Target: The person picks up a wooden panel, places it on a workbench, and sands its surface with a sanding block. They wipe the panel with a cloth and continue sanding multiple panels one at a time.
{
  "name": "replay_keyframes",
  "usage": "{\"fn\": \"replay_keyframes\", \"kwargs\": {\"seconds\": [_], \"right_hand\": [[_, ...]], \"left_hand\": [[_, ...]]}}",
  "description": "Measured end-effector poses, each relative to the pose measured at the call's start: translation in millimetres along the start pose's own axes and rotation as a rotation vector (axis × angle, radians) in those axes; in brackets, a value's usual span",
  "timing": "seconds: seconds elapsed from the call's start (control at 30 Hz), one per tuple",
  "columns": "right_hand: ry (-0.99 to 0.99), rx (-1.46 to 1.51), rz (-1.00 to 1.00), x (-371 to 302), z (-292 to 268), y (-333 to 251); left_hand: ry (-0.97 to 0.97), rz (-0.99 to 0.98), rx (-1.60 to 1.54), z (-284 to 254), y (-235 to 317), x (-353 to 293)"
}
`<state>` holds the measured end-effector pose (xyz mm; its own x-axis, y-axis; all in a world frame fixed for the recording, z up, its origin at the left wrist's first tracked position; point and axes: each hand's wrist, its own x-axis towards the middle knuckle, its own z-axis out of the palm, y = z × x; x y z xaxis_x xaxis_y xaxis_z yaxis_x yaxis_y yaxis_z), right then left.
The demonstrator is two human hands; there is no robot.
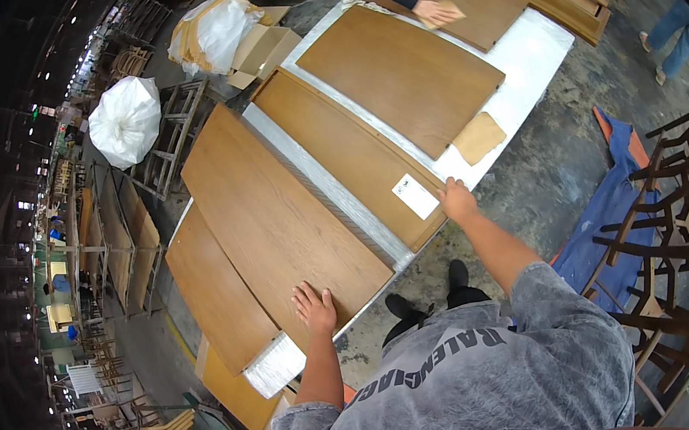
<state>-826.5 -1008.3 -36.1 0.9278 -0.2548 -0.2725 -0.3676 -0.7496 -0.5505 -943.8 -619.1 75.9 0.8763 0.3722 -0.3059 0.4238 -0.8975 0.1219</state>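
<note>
My left hand (313,308) lies flat, fingers spread, on the near end of a large brown wooden panel (273,198). That panel overlaps a smaller brown panel (213,276) to its left. My right hand (457,198) has its fingers bent over the near right corner of a long rimmed wooden panel (334,134); their undersides are hidden. A white printed sheet (415,196) lies on the rimmed panel near that hand. Between the two long panels runs a strip of white-wrapped table surface (323,183).
Another brown panel (400,73) and a tan cloth-like piece (479,138) lie right of the rimmed panel. Across the table, a co-worker's hand (435,13) presses a tan pad on a panel. Dark wooden chair frames (674,206) stand at right, by a blue sheet (602,224).
</note>
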Motion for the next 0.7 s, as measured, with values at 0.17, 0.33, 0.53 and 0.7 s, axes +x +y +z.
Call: {"fn": "replay_keyframes", "kwargs": {"seconds": [0.17,0.33,0.53,0.7], "right_hand": [[0.013,0.034,0.048,-24,-3,19],[-0.027,0.028,0.069,-33,-11,27],[-0.039,-0.014,0.067,-17,-16,24],[-0.03,-0.04,0.105,0,-15,5]], "left_hand": [[0.013,0.009,0.013,-8,2,-5],[0.03,-0.017,-0.01,-2,0,-7],[0.071,0.013,0.012,2,-3,-3],[0.097,0.021,-0.034,6,-4,2]]}}
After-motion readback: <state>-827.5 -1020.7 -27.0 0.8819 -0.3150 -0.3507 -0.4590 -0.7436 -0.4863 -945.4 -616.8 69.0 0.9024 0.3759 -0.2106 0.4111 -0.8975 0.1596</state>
